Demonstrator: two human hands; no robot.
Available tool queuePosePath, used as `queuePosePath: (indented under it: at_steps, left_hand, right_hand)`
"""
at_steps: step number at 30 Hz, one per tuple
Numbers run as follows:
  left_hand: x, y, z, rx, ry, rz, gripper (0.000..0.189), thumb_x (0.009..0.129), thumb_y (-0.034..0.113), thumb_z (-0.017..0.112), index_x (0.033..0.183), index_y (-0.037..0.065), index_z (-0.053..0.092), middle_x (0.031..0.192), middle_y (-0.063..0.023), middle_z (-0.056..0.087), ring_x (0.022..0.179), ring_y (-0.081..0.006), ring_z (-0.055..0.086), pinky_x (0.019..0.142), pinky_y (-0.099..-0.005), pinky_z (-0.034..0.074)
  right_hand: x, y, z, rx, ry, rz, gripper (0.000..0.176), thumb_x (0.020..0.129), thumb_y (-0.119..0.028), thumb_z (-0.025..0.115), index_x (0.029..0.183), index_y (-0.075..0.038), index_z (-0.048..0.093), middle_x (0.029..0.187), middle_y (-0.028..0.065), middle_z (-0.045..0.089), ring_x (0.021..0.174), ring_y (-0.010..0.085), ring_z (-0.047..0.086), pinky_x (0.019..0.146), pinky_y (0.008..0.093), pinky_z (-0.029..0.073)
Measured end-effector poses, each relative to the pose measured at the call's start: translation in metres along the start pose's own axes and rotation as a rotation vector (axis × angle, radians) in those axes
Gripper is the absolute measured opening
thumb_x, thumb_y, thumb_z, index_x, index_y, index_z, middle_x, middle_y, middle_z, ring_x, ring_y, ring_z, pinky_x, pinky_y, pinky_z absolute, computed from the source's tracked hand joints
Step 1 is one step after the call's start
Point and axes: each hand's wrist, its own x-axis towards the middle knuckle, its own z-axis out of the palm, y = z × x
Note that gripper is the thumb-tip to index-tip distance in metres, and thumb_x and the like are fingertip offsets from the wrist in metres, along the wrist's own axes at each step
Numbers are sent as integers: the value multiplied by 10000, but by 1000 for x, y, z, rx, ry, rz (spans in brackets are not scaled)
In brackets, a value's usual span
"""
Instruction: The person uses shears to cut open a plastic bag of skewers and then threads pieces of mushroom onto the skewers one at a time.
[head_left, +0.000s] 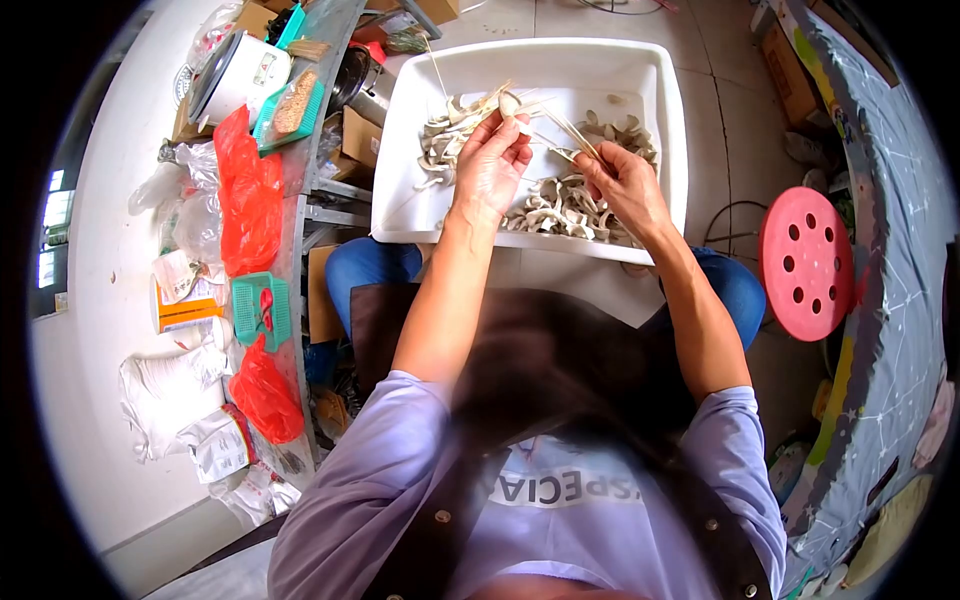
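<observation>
A large white plastic tub (400,130) stands before me, holding loose pale grey-brown mushroom pieces (560,208). Over its left half, my left hand (490,165) is closed, thumb and fingers pinching a pale mushroom piece (510,103). My right hand (622,185) is closed around several thin bamboo skewers (572,132), whose ends point up and left toward the left hand. Beside the left hand, a heap of mushroom pieces with skewers (445,140) lies against the tub's left side. The fingers partly hide what each hand grips.
To the left, a long shelf bears red plastic bags (248,200), a green basket (262,310) and a white rice cooker (240,80). A red round stool (807,263) with holes stands at the right, beside a grey patterned cloth (900,250). My knees flank the tub's near side.
</observation>
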Motion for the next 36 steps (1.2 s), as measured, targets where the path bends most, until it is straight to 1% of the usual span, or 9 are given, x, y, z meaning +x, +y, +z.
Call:
queuePosePath:
  at_steps: [4, 14, 17, 19, 23, 25, 28, 32, 36]
  left_hand:
    - [0, -2, 1, 20, -22, 15, 225, 859, 83, 674, 1075, 108, 613, 979, -44, 671, 805, -115, 613, 699, -258, 501]
    - [-3, -8, 7, 76, 23, 91, 261, 857, 75, 675, 1105, 91, 595, 972, -47, 668, 808, -113, 612, 708, -247, 498]
    - [-6, -10, 10, 137, 27, 161, 261, 858, 72, 674, 1106, 73, 591, 966, -53, 667, 812, -111, 614, 709, -241, 499]
    - [-7, -11, 13, 183, 32, 205, 258, 861, 73, 671, 1105, 61, 588, 964, -58, 666, 814, -111, 614, 711, -238, 499]
    - [-7, -13, 13, 162, 54, 198, 288, 863, 69, 664, 1133, 59, 565, 976, -61, 661, 817, -111, 609, 724, -242, 495]
    - [-6, -13, 13, 113, 75, 179, 317, 864, 60, 658, 1158, 67, 541, 989, -55, 655, 828, -114, 606, 746, -249, 486]
    - [-8, -12, 14, 107, 102, 172, 321, 863, 63, 660, 1161, 70, 540, 986, -49, 655, 824, -115, 607, 744, -249, 484]
    - [-5, -13, 9, 128, 104, 185, 327, 863, 68, 662, 1166, 72, 536, 982, -48, 654, 822, -116, 606, 743, -252, 482]
    - [-9, -11, 14, 172, 104, 194, 324, 865, 75, 663, 1165, 65, 540, 978, -51, 655, 817, -111, 604, 736, -247, 483]
  right_hand:
    - [1, 3, 1, 5, 15, 6, 278, 915, -277, 598, 835, -12, 621, 563, 50, 549, 520, 130, 524, 506, 316, 412]
    - [-3, 2, 12, -9, 112, 1, 271, 903, -264, 613, 817, -7, 603, 573, 67, 550, 519, 136, 527, 509, 320, 414]
    - [-6, -4, 12, -42, 148, 21, 251, 895, -252, 618, 832, -10, 599, 592, 114, 560, 526, 204, 550, 530, 345, 429]
    - [-6, -2, 15, -92, 188, -8, 236, 892, -248, 616, 845, -17, 597, 612, 146, 566, 545, 259, 563, 547, 366, 437]
    - [-8, -3, 18, -105, 203, -9, 219, 890, -250, 612, 865, -33, 597, 649, 184, 577, 592, 341, 577, 572, 400, 445]
    - [-8, -3, 17, -126, 202, -17, 223, 890, -255, 611, 862, -34, 597, 649, 181, 580, 597, 342, 583, 573, 405, 446]
    - [-8, -2, 16, -125, 207, -28, 223, 889, -257, 611, 859, -36, 599, 647, 179, 582, 605, 350, 586, 573, 413, 444]
    - [-9, -8, 12, -163, 186, 4, 223, 889, -260, 608, 856, -39, 600, 641, 176, 584, 609, 358, 588, 568, 421, 439]
    - [-8, -6, 13, -199, 193, -20, 231, 890, -267, 604, 851, -39, 599, 635, 174, 582, 608, 361, 586, 568, 429, 435]
